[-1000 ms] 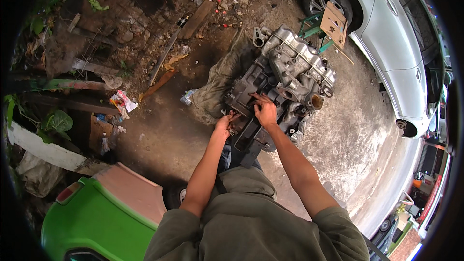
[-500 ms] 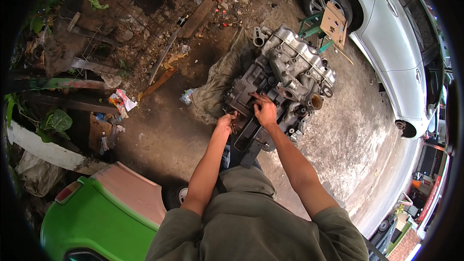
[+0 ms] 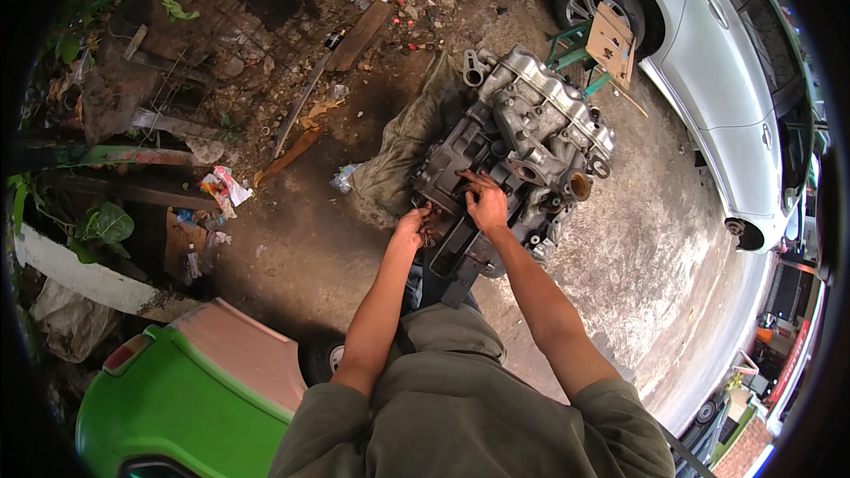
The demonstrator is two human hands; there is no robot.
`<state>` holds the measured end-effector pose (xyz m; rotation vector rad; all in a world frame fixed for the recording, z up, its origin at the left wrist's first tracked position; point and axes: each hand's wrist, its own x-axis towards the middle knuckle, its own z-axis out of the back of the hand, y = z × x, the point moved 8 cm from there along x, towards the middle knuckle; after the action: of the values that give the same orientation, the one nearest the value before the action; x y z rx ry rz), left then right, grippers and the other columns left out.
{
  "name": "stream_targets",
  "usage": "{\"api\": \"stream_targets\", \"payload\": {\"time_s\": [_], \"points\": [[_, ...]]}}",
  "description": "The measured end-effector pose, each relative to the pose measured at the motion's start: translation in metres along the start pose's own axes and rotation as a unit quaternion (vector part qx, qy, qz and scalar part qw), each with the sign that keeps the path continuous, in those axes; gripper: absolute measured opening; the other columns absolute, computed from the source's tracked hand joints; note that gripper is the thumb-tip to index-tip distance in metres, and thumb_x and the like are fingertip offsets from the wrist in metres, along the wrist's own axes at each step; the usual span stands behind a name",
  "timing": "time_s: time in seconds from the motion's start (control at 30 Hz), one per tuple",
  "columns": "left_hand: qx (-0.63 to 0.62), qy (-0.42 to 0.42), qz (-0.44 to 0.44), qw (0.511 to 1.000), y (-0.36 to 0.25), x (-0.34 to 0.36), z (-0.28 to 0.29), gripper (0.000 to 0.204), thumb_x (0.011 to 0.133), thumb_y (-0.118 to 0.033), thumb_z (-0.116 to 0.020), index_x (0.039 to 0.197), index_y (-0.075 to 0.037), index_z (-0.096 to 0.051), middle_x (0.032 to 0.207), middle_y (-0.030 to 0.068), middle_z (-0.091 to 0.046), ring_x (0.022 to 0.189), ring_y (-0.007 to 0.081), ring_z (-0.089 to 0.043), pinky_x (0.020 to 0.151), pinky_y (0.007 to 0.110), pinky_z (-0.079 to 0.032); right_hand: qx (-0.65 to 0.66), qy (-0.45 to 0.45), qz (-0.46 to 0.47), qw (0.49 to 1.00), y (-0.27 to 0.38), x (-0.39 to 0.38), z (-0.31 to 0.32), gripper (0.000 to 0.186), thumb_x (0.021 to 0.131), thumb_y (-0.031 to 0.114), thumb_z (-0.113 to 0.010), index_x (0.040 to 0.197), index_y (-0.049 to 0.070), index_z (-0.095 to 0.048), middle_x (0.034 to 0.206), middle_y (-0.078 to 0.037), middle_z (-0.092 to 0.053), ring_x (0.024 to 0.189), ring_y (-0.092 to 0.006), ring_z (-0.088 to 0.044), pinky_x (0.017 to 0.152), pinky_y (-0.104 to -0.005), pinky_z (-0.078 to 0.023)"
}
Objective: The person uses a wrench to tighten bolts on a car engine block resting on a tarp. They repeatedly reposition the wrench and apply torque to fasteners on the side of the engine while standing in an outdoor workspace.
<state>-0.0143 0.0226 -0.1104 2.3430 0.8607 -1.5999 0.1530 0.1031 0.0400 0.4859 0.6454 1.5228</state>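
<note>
Before me stands a large car engine (image 3: 460, 146), a dark lower block with a silvery ribbed cover along its far right side. My left hand (image 3: 414, 225) is at the block's near left edge, its fingers curled closed against it. Whatever they pinch is too small and hidden to make out. My right hand (image 3: 485, 204) rests on top of the dark block, just right of the left one. Its fingers reach out to the left over the metal, apart, and I see nothing held in them. A long dark trough-like part (image 3: 462, 243) of the engine lies between my forearms.
A dirty cloth (image 3: 390, 159) lies under the engine's left side. Behind the engine, a wooden board (image 3: 611, 44) sits on a green stand (image 3: 571, 53) by a silver car (image 3: 708, 62). A green car body (image 3: 186, 389) is at the lower left. Planks (image 3: 359, 35) and litter cover the far ground.
My left hand has shifted very slightly at the block's edge. The right hand and the engine look the same as before.
</note>
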Motion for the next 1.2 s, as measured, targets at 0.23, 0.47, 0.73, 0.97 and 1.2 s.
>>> {"api": "stream_targets", "payload": {"time_s": [0.23, 0.47, 0.73, 0.97, 1.2], "points": [[0.059, -0.149, -0.116, 0.980, -0.003, 0.017, 0.020, 0.013, 0.096, -0.009, -0.060, 0.089, -0.012, -0.071, 0.095, 0.0023, -0.075, 0.063, 0.0139, -0.060, 0.053, 0.028, -0.039, 0.011, -0.016, 0.023, 1.000, 0.005, 0.001, 0.004, 0.015, 0.082, 0.002, -0.065, 0.092, 0.004, -0.075, 0.128, 0.001, -0.068, 0.128, -0.0313, -0.058, 0.109, -0.0377, -0.047], [0.042, -0.027, -0.038, 0.998, -0.007, -0.018, -0.006, 0.014, 0.101, -0.024, -0.061, 0.099, -0.013, -0.069, 0.094, 0.0052, -0.075, 0.049, 0.0119, -0.046, 0.047, 0.027, -0.036, 0.022, -0.023, 0.018, 0.999, 0.005, 0.000, 0.004, 0.011, 0.079, -0.002, -0.065, 0.089, -0.002, -0.072, 0.127, -0.001, -0.069, 0.124, -0.0324, -0.060, 0.111, -0.0372, -0.045], [0.036, -0.028, -0.035, 0.998, 0.000, 0.010, 0.003, 0.012, 0.100, -0.019, -0.061, 0.096, -0.012, -0.069, 0.095, 0.0034, -0.075, 0.054, 0.0110, -0.050, 0.047, 0.027, -0.035, 0.001, -0.010, 0.010, 1.000, 0.001, 0.001, 0.000, 0.017, 0.082, 0.004, -0.065, 0.094, 0.007, -0.076, 0.129, 0.003, -0.068, 0.130, -0.0309, -0.056, 0.107, -0.0380, -0.048], [0.068, -0.072, -0.103, 0.990, -0.008, 0.009, 0.009, 0.013, 0.099, -0.020, -0.064, 0.103, -0.012, -0.073, 0.092, 0.0012, -0.076, 0.063, 0.0130, -0.062, 0.049, 0.030, -0.038, 0.006, -0.013, 0.010, 1.000, 0.001, 0.000, 0.000, 0.018, 0.083, 0.003, -0.063, 0.095, 0.006, -0.077, 0.128, 0.003, -0.068, 0.130, -0.0308, -0.057, 0.107, -0.0382, -0.048], [0.037, -0.001, -0.017, 0.999, -0.008, -0.013, -0.008, 0.015, 0.104, -0.027, -0.056, 0.098, -0.016, -0.063, 0.084, 0.0023, -0.071, 0.053, 0.0111, -0.048, 0.048, 0.028, -0.034, 0.009, -0.012, 0.007, 1.000, 0.000, -0.001, 0.000, 0.017, 0.083, 0.003, -0.063, 0.095, 0.005, -0.076, 0.129, 0.002, -0.068, 0.130, -0.0302, -0.056, 0.107, -0.0379, -0.048]]}}
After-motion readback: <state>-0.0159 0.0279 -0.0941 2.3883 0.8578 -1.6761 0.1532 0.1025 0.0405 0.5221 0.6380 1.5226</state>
